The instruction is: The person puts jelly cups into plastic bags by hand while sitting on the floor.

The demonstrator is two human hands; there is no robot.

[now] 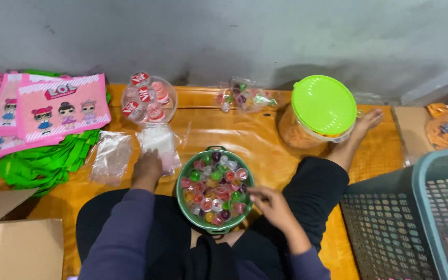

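A green bowl [182,206] full of small colourful jelly cups sits between my knees on the orange mat. My left hand [147,167] rests on a stack of clear plastic bags [157,140] just left of the bowl, fingers down on the top bag. My right hand [269,203] hovers at the bowl's right rim with fingers curled, apparently pinching something small; I cannot tell what. Another clear bag [111,156] lies flat further left.
A clear tub [148,99] of red-lidded cups stands at the back. A filled bag of jellies [245,96] lies beside a jar with a lime lid [322,106]. Pink cartoon bags [58,106] on green ones lie left, a cardboard box [24,249] bottom left, a teal basket [421,218] right.
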